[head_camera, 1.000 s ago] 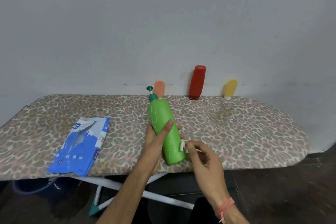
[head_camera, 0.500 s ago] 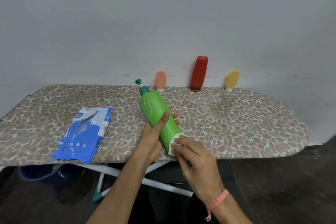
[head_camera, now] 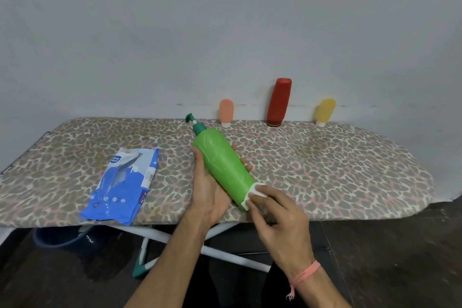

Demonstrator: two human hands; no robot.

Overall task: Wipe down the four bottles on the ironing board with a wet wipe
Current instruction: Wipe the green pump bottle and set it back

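A person's left hand (head_camera: 208, 190) cradles a green pump bottle (head_camera: 222, 165) from below, its grip curled around the body with the thumb on the near-left side and fingertips showing past the far-right side, holding it tilted above the leopard-print ironing board (head_camera: 337, 170), pump head pointing up and away toward the wall. The right hand (head_camera: 280, 222), a pink thread bracelet (head_camera: 303, 275) on its wrist, pinches a small folded white wet wipe (head_camera: 253, 195) between its fingertips, its grip closed on the wipe, and presses it against the bottle's base end, nearest the camera. Three other bottles stand cap-down at the board's far edge against the grey wall (head_camera: 225, 32): a peach bottle (head_camera: 226, 112) just behind the green one's pump, a taller red bottle (head_camera: 278, 102) to its right, and a yellow bottle (head_camera: 323, 111) farther right, each well apart from its neighbour. A blue-and-white wipes packet (head_camera: 122, 185) lies flat on the board to the left of the hands, its near corner reaching the board's front edge. The board's white legs (head_camera: 225, 250) cross beneath over a dark floor.
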